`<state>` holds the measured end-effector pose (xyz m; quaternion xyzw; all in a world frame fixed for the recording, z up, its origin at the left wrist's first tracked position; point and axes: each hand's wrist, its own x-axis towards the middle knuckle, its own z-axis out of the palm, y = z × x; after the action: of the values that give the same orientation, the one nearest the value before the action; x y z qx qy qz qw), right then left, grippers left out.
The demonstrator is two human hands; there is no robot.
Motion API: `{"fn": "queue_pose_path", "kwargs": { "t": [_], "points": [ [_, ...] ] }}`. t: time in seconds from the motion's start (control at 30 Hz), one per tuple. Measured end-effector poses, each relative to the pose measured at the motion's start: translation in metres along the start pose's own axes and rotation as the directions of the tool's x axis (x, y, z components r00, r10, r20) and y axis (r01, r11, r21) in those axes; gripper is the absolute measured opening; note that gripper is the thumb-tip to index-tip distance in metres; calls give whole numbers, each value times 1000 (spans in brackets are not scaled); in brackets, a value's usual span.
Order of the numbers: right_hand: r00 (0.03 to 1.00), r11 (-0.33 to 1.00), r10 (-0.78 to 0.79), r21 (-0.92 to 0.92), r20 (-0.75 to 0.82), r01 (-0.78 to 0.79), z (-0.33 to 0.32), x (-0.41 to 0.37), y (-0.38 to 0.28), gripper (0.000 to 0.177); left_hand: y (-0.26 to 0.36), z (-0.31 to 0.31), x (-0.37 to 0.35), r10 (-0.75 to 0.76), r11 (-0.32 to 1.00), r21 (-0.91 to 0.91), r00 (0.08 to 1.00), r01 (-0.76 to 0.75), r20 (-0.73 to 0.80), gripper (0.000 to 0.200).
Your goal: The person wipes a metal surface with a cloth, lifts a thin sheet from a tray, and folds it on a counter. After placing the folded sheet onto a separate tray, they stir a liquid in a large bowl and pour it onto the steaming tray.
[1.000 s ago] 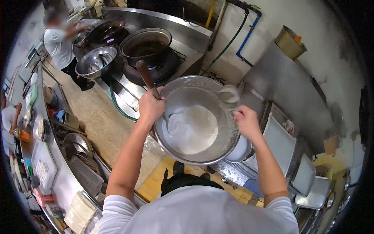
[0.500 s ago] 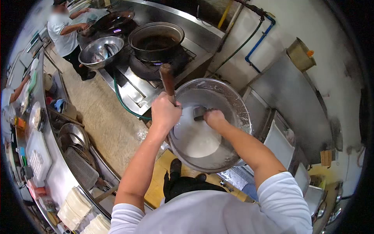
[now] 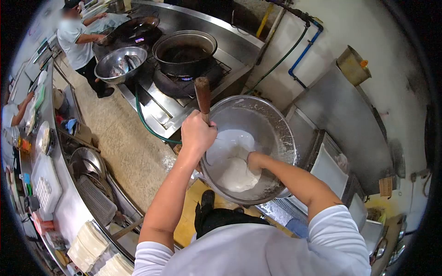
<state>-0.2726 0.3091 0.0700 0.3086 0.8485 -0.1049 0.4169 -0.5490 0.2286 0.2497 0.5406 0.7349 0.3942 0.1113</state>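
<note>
My left grip point(image 3: 199, 133) is clamped on a wooden handle point(image 3: 202, 94) pointing away from me, by the left rim of the steel bowl point(image 3: 271, 122). My right grip point(image 3: 254, 160), nearer the white liquid point(image 3: 235, 177) inside, is partly hidden; I cannot tell its hold.

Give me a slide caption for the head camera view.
Left hand gripping a brown handle, right hand down in white liquid inside a large metal bowl.
</note>
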Motion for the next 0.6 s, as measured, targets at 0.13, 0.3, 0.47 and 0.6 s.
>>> {"fn": "queue_pose_path", "kwargs": {
  "t": [0.13, 0.3, 0.47, 0.6],
  "points": [
    [998, 856, 44, 517, -34, -20, -22, -40, -5, 34, -9, 3, 5, 37, 999, -24, 999, -38, -37, 25],
    [998, 559, 21, 828, -58, 37, -74, -108, -13, 20, -25, 2, 16, -57, 998, -23, 998, 58, 14, 34],
    [989, 476, 28, 872, -147, 116, -117, -177, -11, 11, -12, -5, 10, -85, 996, -9, 996, 85, -1, 38],
    [984, 355, 74, 927, -160, 124, -133, -239, -4, 12, -1, -16, 1, -219, 973, -69, 975, 222, 48, 51]
  ]
}}
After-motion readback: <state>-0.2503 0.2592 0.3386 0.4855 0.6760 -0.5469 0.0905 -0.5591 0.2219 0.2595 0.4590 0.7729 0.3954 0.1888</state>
